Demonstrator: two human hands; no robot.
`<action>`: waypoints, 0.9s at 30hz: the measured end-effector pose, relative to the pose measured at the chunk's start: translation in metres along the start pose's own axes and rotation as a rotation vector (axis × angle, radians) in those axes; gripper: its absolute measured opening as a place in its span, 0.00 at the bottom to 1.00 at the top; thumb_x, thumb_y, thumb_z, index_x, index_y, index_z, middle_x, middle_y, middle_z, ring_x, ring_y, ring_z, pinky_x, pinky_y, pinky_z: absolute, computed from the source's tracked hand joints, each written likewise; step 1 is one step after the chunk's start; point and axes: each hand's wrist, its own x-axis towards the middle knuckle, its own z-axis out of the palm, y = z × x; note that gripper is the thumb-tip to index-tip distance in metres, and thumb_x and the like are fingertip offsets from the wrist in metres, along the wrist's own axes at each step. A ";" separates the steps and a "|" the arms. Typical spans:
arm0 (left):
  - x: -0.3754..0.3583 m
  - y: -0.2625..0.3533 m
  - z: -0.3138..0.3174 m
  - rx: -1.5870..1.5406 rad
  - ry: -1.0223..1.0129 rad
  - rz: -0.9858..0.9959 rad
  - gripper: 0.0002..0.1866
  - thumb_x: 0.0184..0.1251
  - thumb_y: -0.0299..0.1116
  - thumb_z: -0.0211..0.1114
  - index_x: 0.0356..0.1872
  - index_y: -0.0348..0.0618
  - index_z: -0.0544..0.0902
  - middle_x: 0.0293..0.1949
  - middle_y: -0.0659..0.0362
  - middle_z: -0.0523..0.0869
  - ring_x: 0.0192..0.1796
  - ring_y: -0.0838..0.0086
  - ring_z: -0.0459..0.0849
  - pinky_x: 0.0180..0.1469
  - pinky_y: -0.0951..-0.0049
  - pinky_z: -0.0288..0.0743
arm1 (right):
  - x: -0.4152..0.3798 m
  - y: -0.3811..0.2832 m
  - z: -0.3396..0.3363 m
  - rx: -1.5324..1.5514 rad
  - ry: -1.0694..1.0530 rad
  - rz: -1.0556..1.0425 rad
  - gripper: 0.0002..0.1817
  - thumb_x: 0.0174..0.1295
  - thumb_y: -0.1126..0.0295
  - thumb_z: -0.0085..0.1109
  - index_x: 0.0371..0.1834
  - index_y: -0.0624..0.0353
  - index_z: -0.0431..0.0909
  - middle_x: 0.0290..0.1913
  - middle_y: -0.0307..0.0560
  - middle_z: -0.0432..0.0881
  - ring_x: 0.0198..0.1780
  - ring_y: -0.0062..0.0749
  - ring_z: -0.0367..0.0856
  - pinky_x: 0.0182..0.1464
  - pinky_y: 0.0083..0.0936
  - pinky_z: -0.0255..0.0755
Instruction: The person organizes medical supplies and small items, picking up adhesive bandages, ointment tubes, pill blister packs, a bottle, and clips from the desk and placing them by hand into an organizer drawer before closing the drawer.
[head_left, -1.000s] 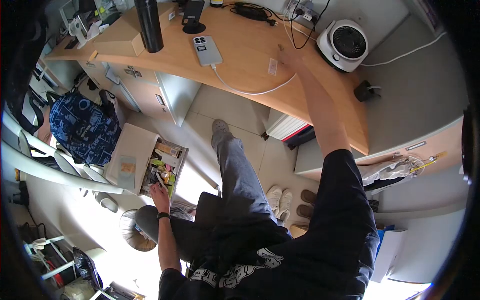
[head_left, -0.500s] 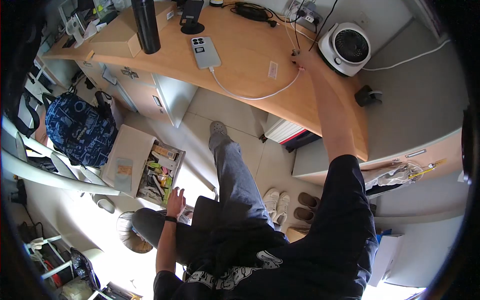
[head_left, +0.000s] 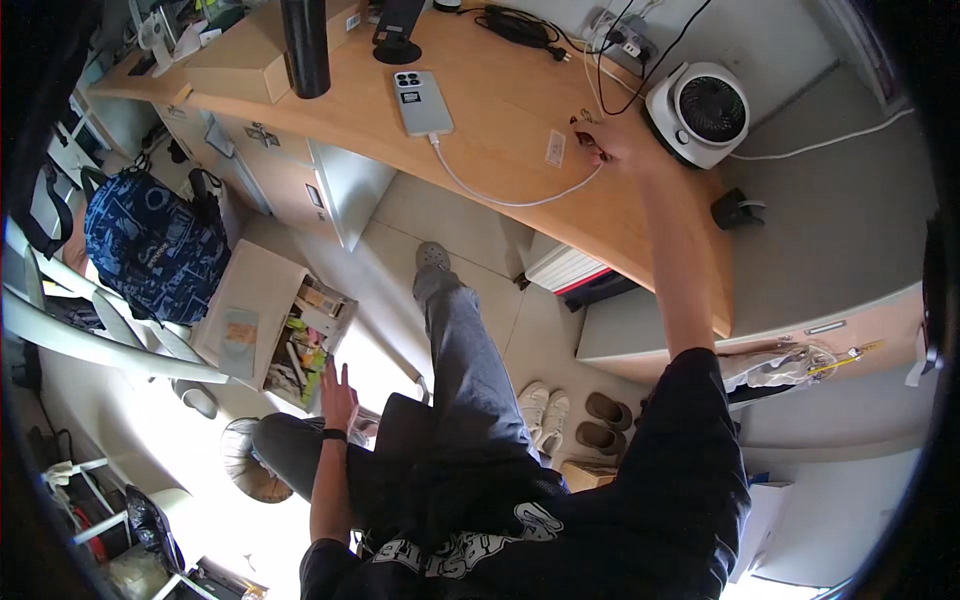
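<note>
My right hand (head_left: 612, 145) is closed low over the desk, beside the white fan (head_left: 698, 114). From it a white charging cable (head_left: 500, 204) runs along the front of the desk to a grey phone (head_left: 424, 103) lying screen down. A small dark thing shows at the same fingers; I cannot tell what it is. My left hand (head_left: 339, 402) has its fingers spread, with nothing in them. Its fingertips overlap the near edge of a pulled-out drawer (head_left: 350, 312), filled with small packets and bits, in a white cabinet (head_left: 262, 272).
On the desk (head_left: 490, 110) stand a black bottle (head_left: 305, 50), a phone stand (head_left: 397, 35) and a cardboard box (head_left: 235, 70). A power strip (head_left: 625, 40) sits by the wall. A blue backpack (head_left: 155, 245) is at left; shoes (head_left: 543, 415) lie on the floor.
My right hand has drawn a little toward the desk's front edge, and the cable end came with it. My left hand's fingers have straightened and spread beside the drawer. The view has shifted slightly.
</note>
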 end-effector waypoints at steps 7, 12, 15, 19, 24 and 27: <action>0.034 -0.040 -0.028 0.101 0.075 -0.254 0.32 0.57 0.32 0.57 0.67 0.41 0.63 0.72 0.44 0.51 0.74 0.55 0.50 0.71 0.46 0.45 | -0.085 -0.022 0.063 0.391 -0.280 -0.111 0.10 0.67 0.64 0.52 0.34 0.59 0.70 0.27 0.38 0.73 0.17 0.11 0.60 0.16 0.11 0.54; 0.073 -0.041 -0.028 -0.154 0.134 -0.447 0.32 0.59 0.35 0.60 0.66 0.41 0.63 0.68 0.41 0.59 0.71 0.50 0.56 0.69 0.49 0.52 | -0.118 -0.019 0.100 0.569 -0.271 -0.087 0.10 0.66 0.64 0.53 0.35 0.59 0.69 0.28 0.40 0.74 0.16 0.11 0.59 0.15 0.11 0.53; 0.088 -0.002 -0.072 -0.718 0.218 -0.311 0.31 0.63 0.39 0.62 0.66 0.40 0.64 0.60 0.44 0.72 0.63 0.51 0.70 0.64 0.59 0.63 | -0.156 -0.023 0.168 0.358 -0.353 -0.023 0.12 0.65 0.62 0.55 0.32 0.59 0.69 0.26 0.40 0.73 0.15 0.14 0.60 0.16 0.14 0.55; 0.095 0.086 -0.167 -2.163 -0.072 -0.083 0.29 0.74 0.50 0.40 0.69 0.45 0.57 0.64 0.50 0.70 0.60 0.61 0.75 0.66 0.60 0.65 | -0.131 0.029 0.297 -0.163 -0.603 -0.044 0.13 0.65 0.61 0.54 0.28 0.57 0.69 0.18 0.35 0.69 0.14 0.15 0.60 0.15 0.17 0.54; 0.107 0.102 -0.165 -2.745 0.118 -0.407 0.26 0.66 0.50 0.59 0.57 0.42 0.72 0.54 0.48 0.77 0.52 0.65 0.78 0.58 0.61 0.70 | -0.087 0.126 0.426 -0.585 -0.343 -0.423 0.17 0.61 0.61 0.55 0.34 0.68 0.70 0.26 0.58 0.78 0.27 0.46 0.78 0.29 0.39 0.70; 0.106 0.076 -0.107 -2.808 -0.051 -0.410 0.25 0.67 0.43 0.59 0.59 0.41 0.68 0.50 0.50 0.80 0.48 0.65 0.80 0.55 0.65 0.73 | -0.073 0.149 0.463 -0.687 -0.239 -0.410 0.18 0.59 0.64 0.54 0.39 0.73 0.70 0.34 0.68 0.79 0.40 0.61 0.78 0.41 0.47 0.71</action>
